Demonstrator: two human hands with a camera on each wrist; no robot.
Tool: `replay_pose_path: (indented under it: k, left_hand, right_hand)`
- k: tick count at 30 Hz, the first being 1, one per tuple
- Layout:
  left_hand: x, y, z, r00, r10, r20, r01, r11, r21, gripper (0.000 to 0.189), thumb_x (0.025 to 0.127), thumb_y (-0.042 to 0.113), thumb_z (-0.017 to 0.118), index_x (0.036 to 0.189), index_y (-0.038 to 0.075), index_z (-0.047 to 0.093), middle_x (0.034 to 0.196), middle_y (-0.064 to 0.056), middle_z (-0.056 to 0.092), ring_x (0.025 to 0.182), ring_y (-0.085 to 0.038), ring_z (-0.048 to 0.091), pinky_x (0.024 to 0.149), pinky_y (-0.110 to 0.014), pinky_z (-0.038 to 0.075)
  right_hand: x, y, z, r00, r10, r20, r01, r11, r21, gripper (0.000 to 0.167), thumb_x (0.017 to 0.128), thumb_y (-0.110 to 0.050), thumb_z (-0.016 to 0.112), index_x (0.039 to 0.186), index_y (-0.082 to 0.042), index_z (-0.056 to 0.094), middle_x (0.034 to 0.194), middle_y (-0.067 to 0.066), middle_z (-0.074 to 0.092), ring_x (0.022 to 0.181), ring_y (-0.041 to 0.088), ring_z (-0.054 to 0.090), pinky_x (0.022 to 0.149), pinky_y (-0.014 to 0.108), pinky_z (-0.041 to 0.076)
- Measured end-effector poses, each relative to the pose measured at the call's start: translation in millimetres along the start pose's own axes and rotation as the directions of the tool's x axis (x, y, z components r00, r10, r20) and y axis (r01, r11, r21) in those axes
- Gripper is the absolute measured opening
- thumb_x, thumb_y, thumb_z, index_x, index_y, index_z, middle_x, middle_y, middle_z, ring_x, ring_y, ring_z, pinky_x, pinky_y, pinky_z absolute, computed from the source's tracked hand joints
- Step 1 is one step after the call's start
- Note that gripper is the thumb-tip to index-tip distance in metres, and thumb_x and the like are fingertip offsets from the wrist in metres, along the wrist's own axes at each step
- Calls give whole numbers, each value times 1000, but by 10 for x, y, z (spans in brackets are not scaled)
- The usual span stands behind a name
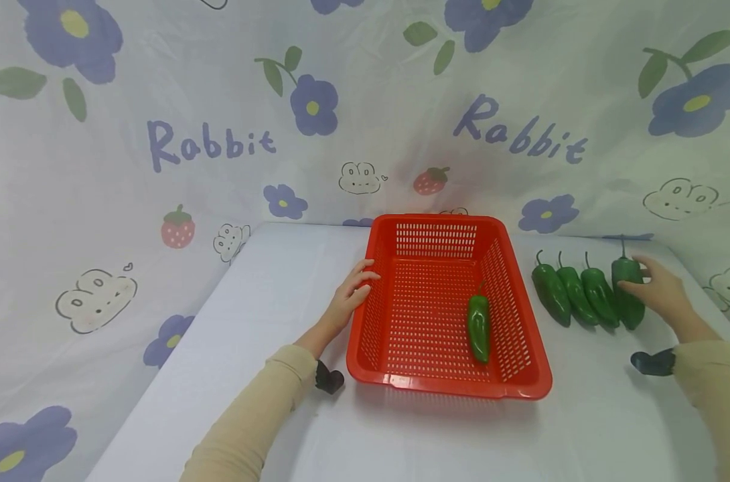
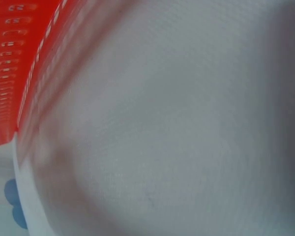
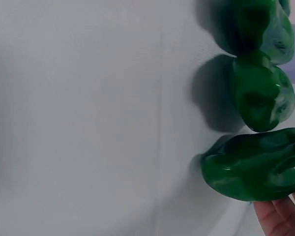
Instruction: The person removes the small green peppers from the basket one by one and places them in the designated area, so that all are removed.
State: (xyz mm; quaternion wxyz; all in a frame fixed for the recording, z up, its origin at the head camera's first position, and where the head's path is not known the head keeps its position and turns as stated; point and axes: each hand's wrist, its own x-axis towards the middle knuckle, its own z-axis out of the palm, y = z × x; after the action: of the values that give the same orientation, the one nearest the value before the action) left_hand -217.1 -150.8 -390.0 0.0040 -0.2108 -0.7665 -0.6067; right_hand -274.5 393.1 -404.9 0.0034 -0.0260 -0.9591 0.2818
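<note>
My right hand (image 1: 663, 288) grips the rightmost green chili pepper (image 1: 628, 294), thumb on its near face and fingers along its right side. In the right wrist view this pepper (image 3: 253, 167) tilts, its blunt end toward the camera, with fingers (image 3: 278, 216) under and beside it. Three more green peppers (image 1: 576, 294) lie side by side to its left. A red plastic basket (image 1: 449, 386) stands in the middle, with one green pepper (image 1: 478, 328) inside at the right. My left hand (image 1: 347, 294) rests on the basket's left rim, fingers extended over it; the left wrist view does not show it.
A white-covered table (image 1: 268, 281) lies under everything. Behind it hangs a white cloth (image 1: 220, 181) printed with flowers, strawberries and rabbits. Dark wrist devices (image 1: 330, 378) sit at both sleeves. The basket's right wall stands between the loose peppers and the one inside.
</note>
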Motion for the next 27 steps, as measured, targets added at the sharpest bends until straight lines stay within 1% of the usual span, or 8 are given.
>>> replay_pose_path:
  k: [3, 8, 12, 17, 24, 27]
  left_hand:
    - [-1, 9, 1, 1000, -3, -2, 3, 1000, 4, 30, 92, 8, 40, 115, -9, 49, 148, -17, 23, 136, -32, 20, 101, -51, 35]
    - [-1, 17, 4, 1000, 0, -2, 0, 1000, -6, 30, 92, 7, 39, 115, -9, 48, 147, -18, 23, 135, -33, 21, 101, -52, 34]
    - [0, 10, 4, 1000, 5, 0, -5, 1000, -5, 30, 92, 7, 39, 115, -10, 48, 147, -19, 22, 135, -33, 21, 101, -52, 34]
    - [2, 2, 8, 1000, 10, 5, -10, 1000, -5, 31, 92, 8, 39, 115, -9, 48, 147, -18, 22, 134, -34, 22, 100, -52, 36]
    - [1, -9, 9, 1000, 26, 3, -26, 1000, 7, 31, 91, 6, 38, 115, -10, 48, 146, -20, 23, 134, -34, 21, 101, -54, 33]
    - [-1, -2, 9, 999, 33, -2, -32, 999, 14, 30, 92, 6, 39, 114, -11, 48, 146, -21, 23, 134, -35, 20, 103, -54, 30]
  right_hand:
    - [-1, 9, 44, 999, 33, -3, -33, 999, 19, 71, 91, -28, 49, 138, 11, 12, 124, 47, 27, 108, 62, 29, 86, 67, 33]
    - [11, 29, 117, 999, 50, -22, -49, 997, 52, 69, 91, -26, 48, 137, 13, 14, 124, 46, 28, 110, 61, 29, 89, 66, 31]
    - [11, 54, 169, 996, 84, -21, -82, 995, 61, 67, 92, -27, 46, 137, 12, 16, 126, 45, 28, 113, 60, 27, 92, 65, 28]
    - [-17, 59, 212, 992, 122, -16, -121, 989, 82, 67, 93, -30, 43, 137, 12, 16, 127, 44, 28, 115, 59, 27, 93, 64, 28]
    - [-35, 51, 259, 986, 162, -40, -157, 982, 101, 66, 94, -31, 41, 137, 12, 17, 129, 43, 29, 118, 58, 26, 94, 63, 29]
    - [-42, 49, 268, 982, 185, -30, -180, 976, 125, 67, 94, -34, 41, 139, 11, 16, 131, 42, 26, 120, 58, 24, 94, 64, 29]
